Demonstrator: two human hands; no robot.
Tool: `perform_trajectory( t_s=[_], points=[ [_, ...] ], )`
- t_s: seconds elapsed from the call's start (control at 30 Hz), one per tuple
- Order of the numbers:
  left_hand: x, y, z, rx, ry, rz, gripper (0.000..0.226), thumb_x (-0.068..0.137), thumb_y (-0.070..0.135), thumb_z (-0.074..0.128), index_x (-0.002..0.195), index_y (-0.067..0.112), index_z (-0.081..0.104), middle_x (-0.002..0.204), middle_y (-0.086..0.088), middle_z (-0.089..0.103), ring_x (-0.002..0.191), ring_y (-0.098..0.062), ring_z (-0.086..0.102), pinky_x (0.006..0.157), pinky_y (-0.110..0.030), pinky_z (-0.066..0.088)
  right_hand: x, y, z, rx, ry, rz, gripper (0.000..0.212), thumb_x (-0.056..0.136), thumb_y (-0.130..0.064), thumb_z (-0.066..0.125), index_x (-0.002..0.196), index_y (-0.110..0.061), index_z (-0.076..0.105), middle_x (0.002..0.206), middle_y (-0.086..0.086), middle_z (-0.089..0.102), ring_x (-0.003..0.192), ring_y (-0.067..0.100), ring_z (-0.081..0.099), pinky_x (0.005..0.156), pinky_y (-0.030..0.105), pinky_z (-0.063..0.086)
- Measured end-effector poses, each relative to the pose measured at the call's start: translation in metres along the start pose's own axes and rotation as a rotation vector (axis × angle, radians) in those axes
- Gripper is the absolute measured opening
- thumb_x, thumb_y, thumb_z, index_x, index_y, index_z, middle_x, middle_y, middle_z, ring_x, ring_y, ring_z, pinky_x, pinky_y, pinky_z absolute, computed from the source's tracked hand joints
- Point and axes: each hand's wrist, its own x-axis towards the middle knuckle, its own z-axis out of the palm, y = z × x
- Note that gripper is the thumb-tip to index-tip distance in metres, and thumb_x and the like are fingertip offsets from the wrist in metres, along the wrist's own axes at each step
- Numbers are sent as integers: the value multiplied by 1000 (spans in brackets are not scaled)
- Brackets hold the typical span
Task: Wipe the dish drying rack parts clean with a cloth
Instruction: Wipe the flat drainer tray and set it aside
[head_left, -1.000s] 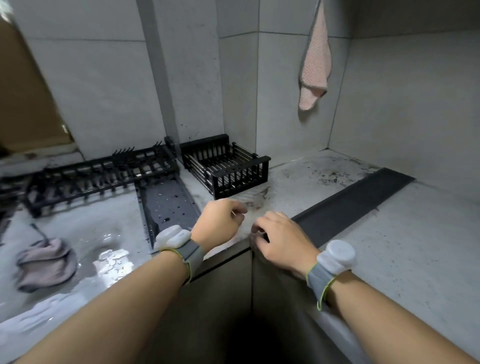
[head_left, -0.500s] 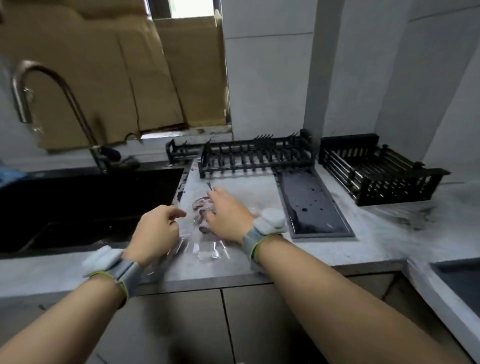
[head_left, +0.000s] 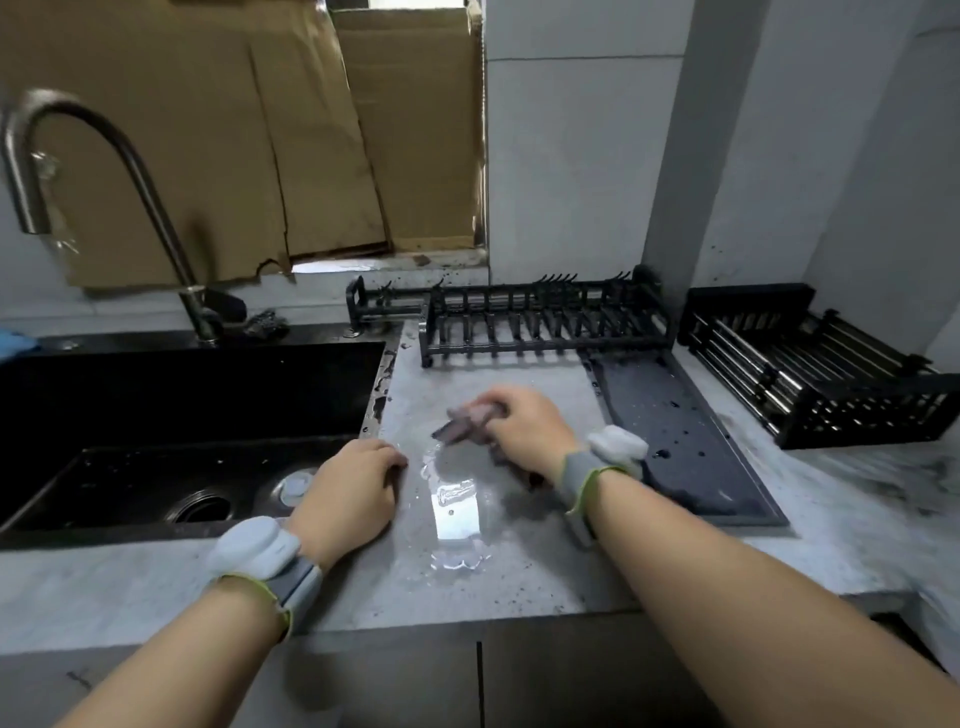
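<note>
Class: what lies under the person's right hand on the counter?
A crumpled greyish cloth, gripped by the right hand, on the wet countertop. The hand covers much of the cloth.

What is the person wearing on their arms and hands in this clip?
Both forearms are bare, with no sleeves and no gloves on the left hand or right hand. Each wrist carries a grey band edged in yellow-green with a rounded white module on top: the left wristband and the right wristband. No cables or markings show.
</note>
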Motion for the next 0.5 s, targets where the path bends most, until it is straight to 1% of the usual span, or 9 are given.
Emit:
perform_trajectory(
  t_s=[0.07, 0.1, 0.13, 0.17, 0.2, 0.27, 0.37, 0.43, 0.5],
  points=[
    [2, -3, -1, -4, -10, -3, 37, 91, 8, 51, 121, 19, 71, 127, 6, 64, 125, -18, 52, 103, -30, 40, 10, 11, -26, 14, 202, 3, 31, 84, -3, 55, 101, -22, 73, 99, 0, 73, 94, 20, 66, 77, 26, 52],
    [2, -3, 0, -11, -3, -1, 38, 90, 7, 51, 120, 19, 71, 125, 6, 65, 123, -19, 53, 102, -30, 41, 16, 20, -37, -63, 264, 17, 31, 88, -6, 53, 105, -23, 72, 104, 1, 72, 100, 21, 64, 81, 25, 48],
    [1, -3, 0, -21, 7, -1, 38, 89, 6, 52, 119, 19, 72, 123, 5, 66, 122, -20, 54, 100, -31, 42, 22, 30, -43, -160, 266, 57, 31, 93, -9, 49, 111, -22, 71, 112, 3, 70, 109, 24, 60, 86, 26, 44],
    [0, -2, 0, -29, 18, -4, 38, 88, 6, 52, 118, 19, 72, 121, 5, 66, 121, -20, 54, 99, -31, 43, 27, 41, -44, -279, 209, 105, 30, 96, -10, 46, 113, -18, 68, 122, 7, 66, 117, 28, 56, 90, 28, 41],
    [-2, -1, 0, -33, 23, -10, 38, 88, 7, 51, 118, 19, 72, 121, 5, 66, 121, -20, 54, 98, -30, 43, 32, 52, -40, -390, 136, 135, 24, 96, -10, 44, 108, -15, 65, 127, 11, 61, 122, 31, 52, 93, 31, 38],
    [-4, 0, 0, -24, 14, -14, 41, 87, 8, 51, 121, 20, 69, 124, 6, 64, 123, -18, 52, 98, -29, 41, 43, 59, -19, -527, 53, 127, 11, 94, -10, 44, 97, -17, 53, 125, 14, 54, 124, 33, 46, 96, 36, 35],
    [-5, -2, -3, -10, -20, 12, 45, 86, 8, 50, 127, 21, 66, 131, 5, 61, 127, -18, 49, 103, -31, 41, 64, 31, 23, -548, -47, -2, 18, 94, -11, 45, 109, -13, 54, 126, 14, 50, 124, 30, 42, 101, 40, 35],
    [-6, -5, -8, -45, -70, 35, 46, 87, 8, 49, 128, 20, 66, 133, 4, 61, 128, -18, 51, 106, -29, 40, 75, 3, 53, -537, -119, -89, 15, 92, -10, 49, 105, -17, 53, 123, 13, 52, 121, 29, 45, 100, 40, 37],
    [-7, -12, -14, -114, -66, 10, 45, 84, 11, 46, 121, 18, 71, 126, 4, 67, 122, -17, 57, 103, -24, 40, 84, -21, 81, -482, -219, -183, 13, 90, -6, 49, 95, -18, 52, 117, 14, 57, 115, 32, 50, 98, 44, 42]
  ],
)
